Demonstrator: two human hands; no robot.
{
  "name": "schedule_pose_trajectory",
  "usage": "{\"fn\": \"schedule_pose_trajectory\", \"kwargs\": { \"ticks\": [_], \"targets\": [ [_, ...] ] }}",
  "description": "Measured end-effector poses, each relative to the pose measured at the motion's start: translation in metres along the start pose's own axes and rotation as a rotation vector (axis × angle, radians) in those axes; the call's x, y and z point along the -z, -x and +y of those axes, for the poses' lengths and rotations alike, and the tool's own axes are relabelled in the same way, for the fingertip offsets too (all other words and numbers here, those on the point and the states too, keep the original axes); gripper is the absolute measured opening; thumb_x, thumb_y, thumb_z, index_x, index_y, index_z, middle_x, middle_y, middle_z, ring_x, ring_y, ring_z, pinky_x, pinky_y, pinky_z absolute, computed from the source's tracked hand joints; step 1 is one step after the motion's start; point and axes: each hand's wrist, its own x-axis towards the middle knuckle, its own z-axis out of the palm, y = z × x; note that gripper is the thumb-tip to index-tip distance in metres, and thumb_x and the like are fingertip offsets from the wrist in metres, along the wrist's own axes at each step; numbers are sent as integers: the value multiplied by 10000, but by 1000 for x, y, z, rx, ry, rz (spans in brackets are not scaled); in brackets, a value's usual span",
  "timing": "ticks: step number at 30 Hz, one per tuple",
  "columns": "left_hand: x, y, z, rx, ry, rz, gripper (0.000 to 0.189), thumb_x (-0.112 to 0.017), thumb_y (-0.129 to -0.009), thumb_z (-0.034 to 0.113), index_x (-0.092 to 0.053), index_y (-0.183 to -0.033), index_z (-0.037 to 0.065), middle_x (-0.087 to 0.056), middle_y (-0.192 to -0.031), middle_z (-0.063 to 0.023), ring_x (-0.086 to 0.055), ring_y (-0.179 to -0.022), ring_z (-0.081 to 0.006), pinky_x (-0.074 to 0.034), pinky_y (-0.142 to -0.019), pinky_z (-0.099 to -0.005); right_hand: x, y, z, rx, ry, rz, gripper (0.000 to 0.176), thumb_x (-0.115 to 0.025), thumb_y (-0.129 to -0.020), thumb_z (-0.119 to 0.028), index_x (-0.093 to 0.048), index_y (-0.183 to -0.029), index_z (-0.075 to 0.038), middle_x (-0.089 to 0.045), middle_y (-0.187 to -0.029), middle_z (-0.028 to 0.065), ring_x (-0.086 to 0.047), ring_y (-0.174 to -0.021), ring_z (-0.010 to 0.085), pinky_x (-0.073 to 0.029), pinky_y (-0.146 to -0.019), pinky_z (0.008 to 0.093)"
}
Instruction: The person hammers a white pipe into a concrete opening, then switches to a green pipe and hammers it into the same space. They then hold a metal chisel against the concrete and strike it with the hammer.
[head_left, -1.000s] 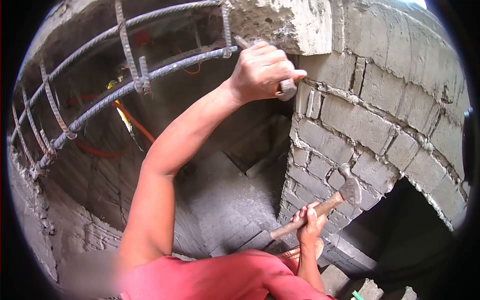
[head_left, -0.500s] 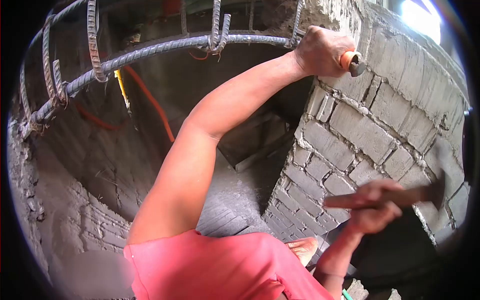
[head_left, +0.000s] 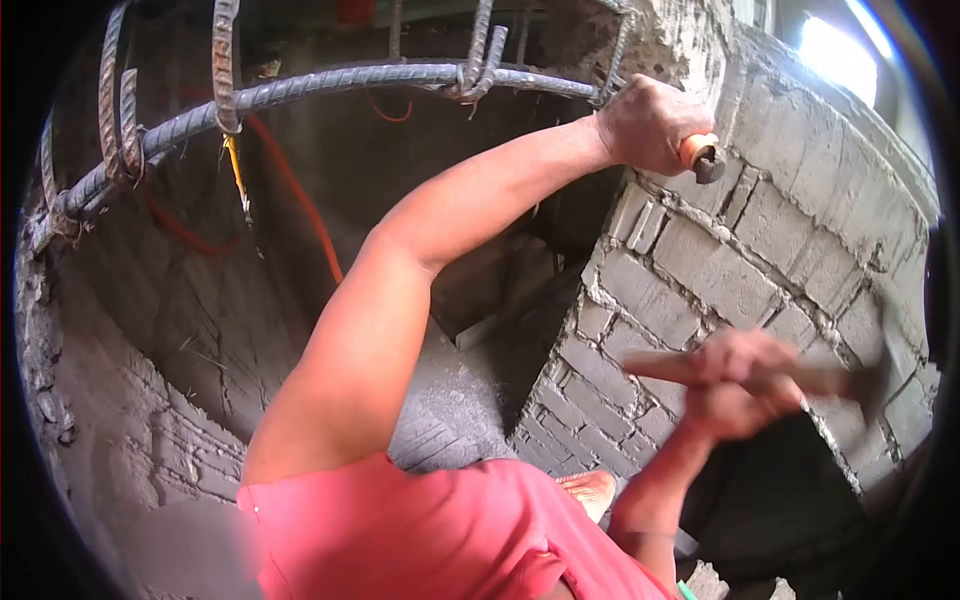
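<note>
The left hand point(head_left: 650, 122) is raised to the top corner of the block wall point(head_left: 760, 250), its fingers closed tightly around a chisel point(head_left: 702, 157). Only the chisel's orange grip and dark butt end stick out of the fist, just beside the wall's upper courses. The tip is hidden behind the hand, so whether it touches the wall cannot be told.

The right hand point(head_left: 740, 385) is lower, in front of the wall's bottom courses, clenched around the wooden handle of a hammer point(head_left: 840, 378). Hand and hammer are blurred. The handle lies roughly level, and the dark head points away from the body, near the wall's lower edge above a dark opening.

To the left of the wall's top, ribbed steel bars point(head_left: 330, 85) tied with wire loops run across the view. An orange cable point(head_left: 300, 200) hangs below them. The person's red shirt point(head_left: 420, 530) fills the space beneath the wall.
</note>
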Motion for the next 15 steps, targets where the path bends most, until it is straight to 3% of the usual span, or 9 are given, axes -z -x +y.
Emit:
{"fn": "schedule_pose_trajectory", "kwargs": {
  "ticks": [1, 2, 4, 6, 7, 9, 11, 12, 15],
  "targets": [
    [-3, 1, -4, 21, -6, 12, 188, -708, -725, 181, -544, -664, 113, -544, -597, -87, -596, -528, -292, -481, -492, -382, 6, -10, -28, 226, 264, -187, 651, -422, -907, -757, -532, -860, -117, -448, -603, 5, -433, -466, 161, -425, -513, 324],
    [-3, -1, -5, 22, 3, 64, 197, -718, -720, 179, -541, -667, 111, -540, -593, -89, -603, -535, -291, -478, -493, -389, -13, -17, -58, 589, 711, -13, 702, -373, -897, -788, -494, -724, -118, -417, -557, -8, -431, -465, 162, -416, -508, 328],
    [-2, -6, -9, 59, -26, 84, 196, -727, -716, 174, -548, -671, 108, -549, -596, -88, -610, -540, -289, -482, -495, -386, -19, -29, -140, 957, 661, -135, 580, -340, -995, -582, -473, -693, -104, -480, -592, 65, -504, -512, 178, -440, -506, 376],
    [-2, -9, -11, 70, -39, 101, 192, -725, -722, 176, -553, -672, 108, -559, -599, -89, -611, -539, -293, -485, -497, -385, -61, -34, -168, 1254, 164, -262, 592, -438, -960, -667, -486, -697, -139, -456, -580, -29, -491, -488, 163, -535, -542, 404],
    [-3, -12, -11, 85, -45, 114, 189, -724, -728, 178, -557, -674, 107, -568, -602, -90, -612, -537, -298, -489, -499, -383, -43, -25, -132, 1261, 408, -113, 546, -453, -973, -610, -496, -746, -115, -474, -598, -17, -494, -487, 155, -514, -524, 380],
    [-7, -6, -7, 95, -46, 128, 190, -724, -727, 185, -560, -671, 107, -572, -601, -92, -613, -536, -298, -495, -501, -380, 0, -13, -23, 962, 1134, 164, 456, -482, -999, -496, -516, -845, -68, -509, -633, 8, -499, -485, 138, -471, -488, 332],
    [-3, -9, -5, 51, -66, 61, 187, -725, -724, 191, -572, -660, 107, -575, -594, -93, -623, -533, -285, -508, -504, -376, -16, -22, 61, -234, 334, -267, 371, -510, -1025, -381, -537, -944, -20, -544, -668, 32, -505, -483, 122, -428, -453, 283],
    [-7, 5, 9, 81, -39, 43, 187, -725, -724, 191, -572, -660, 107, -575, -594, -93, -623, -533, -285, -508, -504, -376, -13, -8, 64, -316, 494, -130, 527, -509, -977, -584, -472, -915, -62, -445, -638, 36, -417, -454, 143, -381, -409, 293],
    [-4, 0, -4, 44, -25, 33, 180, -704, -741, 172, -569, -644, 103, -559, -581, -83, -616, -520, -262, -506, -493, -365, -4, -3, 11, -23, 603, -154, 664, -489, -909, -723, -479, -881, -59, -458, -621, 19, -452, -455, 142, -377, -400, 286]
  ]
}}
